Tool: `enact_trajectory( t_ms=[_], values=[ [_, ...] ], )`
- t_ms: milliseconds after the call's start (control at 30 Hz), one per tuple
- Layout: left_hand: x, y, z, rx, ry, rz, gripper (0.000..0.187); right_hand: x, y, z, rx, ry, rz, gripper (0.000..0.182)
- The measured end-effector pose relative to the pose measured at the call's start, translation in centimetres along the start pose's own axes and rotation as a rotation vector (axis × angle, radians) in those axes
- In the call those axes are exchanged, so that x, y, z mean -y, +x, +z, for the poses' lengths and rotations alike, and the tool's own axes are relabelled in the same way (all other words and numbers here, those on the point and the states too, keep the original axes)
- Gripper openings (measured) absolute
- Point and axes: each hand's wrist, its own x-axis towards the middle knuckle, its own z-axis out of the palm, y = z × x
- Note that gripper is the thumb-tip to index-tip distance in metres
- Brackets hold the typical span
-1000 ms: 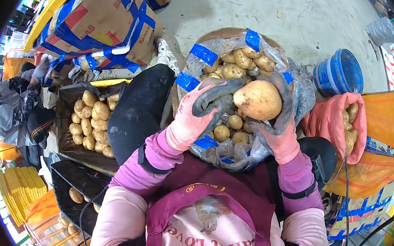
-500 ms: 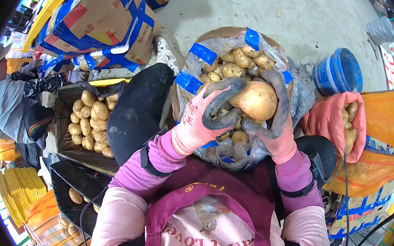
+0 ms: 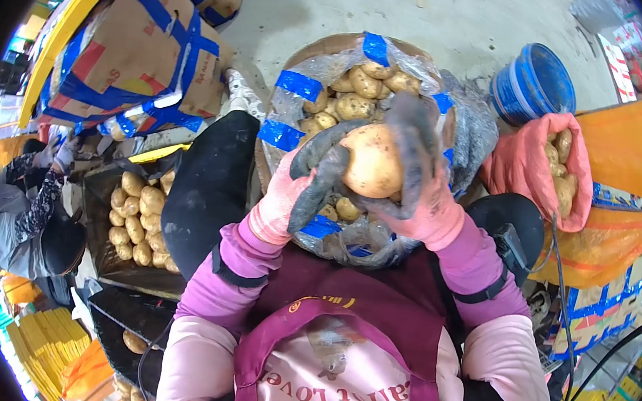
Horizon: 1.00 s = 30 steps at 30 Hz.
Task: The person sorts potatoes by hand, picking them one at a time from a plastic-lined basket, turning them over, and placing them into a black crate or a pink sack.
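Observation:
A large, pale potato point(image 3: 375, 162) sits between my two hands above a plastic-lined container point(image 3: 278, 103) edged with blue tape. My left hand point(image 3: 306, 176), in a pink glove with dark grey palm and fingers, is closed on the potato's left side. Around its right side curls my right hand point(image 3: 425, 183), gloved alike; its fingers are smeared by motion, with the thumb along the lower edge. Beneath, several smaller potatoes point(image 3: 355, 109) fill the container, partly hidden by my hands.
Left of my leg stands a dark crate point(image 3: 103, 257) of potatoes, with another person point(image 3: 23, 203) beyond it. Taped cardboard boxes point(image 3: 131, 43) rise at the upper left. A blue bucket point(image 3: 534, 86) and a pink sack point(image 3: 514, 161) of potatoes are on the right, near a hanging cable point(image 3: 562, 301).
Both hands and the potato have shifted left within the view, and the potato has turned in my grip. My right hand's fingers have moved along its side. The whole view has shifted slightly.

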Motion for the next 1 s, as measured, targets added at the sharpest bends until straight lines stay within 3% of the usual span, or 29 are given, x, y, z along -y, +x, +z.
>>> enact_trajectory(
  t_ms=[100,133,167,233,300,367,433,500,567,600,633,700,767,800,833,900,933,1000],
  values=[
    [-1.9,0.0,1.0,-0.002,0.27,0.116,0.053,-0.8,-1.0,-0.1,-0.021,0.029,0.204,0.102],
    [-1.3,-0.2,0.0,-0.011,0.277,0.12,0.053,-0.6,-0.9,-0.7,0.129,0.134,0.298,0.105],
    [-0.1,-0.4,-1.6,-0.036,0.263,0.094,0.062,-0.3,-0.7,-0.7,0.13,0.139,0.29,0.105],
    [0.4,-0.5,-2.1,-0.064,0.248,0.075,0.071,0.1,-0.6,-0.7,0.099,0.717,0.604,0.103],
    [0.9,-0.8,-1.7,-0.049,0.303,0.244,0.066,-0.5,-0.8,-0.8,0.115,0.686,0.576,0.099],
    [0.6,-0.3,-1.8,-0.047,0.42,0.229,0.064,-0.6,-0.9,-0.7,0.055,0.623,0.562,0.093],
    [-1.4,0.2,0.3,-0.218,0.101,0.063,0.041,-0.5,-1.3,-1.1,0.052,0.529,0.505,0.089],
    [-1.2,0.3,-0.2,-0.221,0.132,0.132,0.05,-0.4,-1.3,-1.0,0.05,0.436,0.444,0.085],
    [-1.1,0.2,0.2,-0.118,0.357,0.302,0.066,-0.2,-0.9,-0.5,0.032,0.264,0.404,0.078],
    [-1.1,0.3,0.1,-0.03,0.72,0.419,0.079,-0.1,-0.8,-0.5,0.035,0.266,0.403,0.078],
    [-1.2,0.1,0.6,-0.019,0.837,0.542,0.073,0.0,-0.5,-0.6,0.073,0.152,0.299,0.075],
    [-0.8,-1.0,0.5,-0.154,0.856,0.402,0.054,0.3,-0.3,-0.4,0.116,0.044,0.196,0.074],
    [-0.4,-0.4,-0.1,-0.198,0.287,0.436,0.031,0.6,-0.3,0.0,0.102,0.03,0.207,0.078],
    [-0.9,-0.1,0.0,-0.265,0.15,0.408,0.023,0.6,-0.6,0.1,0.093,0.073,0.242,0.077],
    [-0.7,0.3,-1.9,-0.265,0.313,0.407,0.028,0.5,-0.7,0.2,0.096,0.074,0.241,0.077],
    [-1.5,0.0,-2.5,-0.241,0.22,0.23,0.036,0.3,-0.8,0.3,0.04,0.297,0.269,0.078],
    [-0.9,-0.1,-2.8,-0.242,0.218,0.234,0.036,0.1,-0.8,0.1,0.047,0.321,0.237,0.08],
    [0.5,-0.2,-2.7,-0.265,0.262,0.269,0.056,-0.3,-1.2,0.3,0.015,0.306,0.2,0.08]
  ],
)
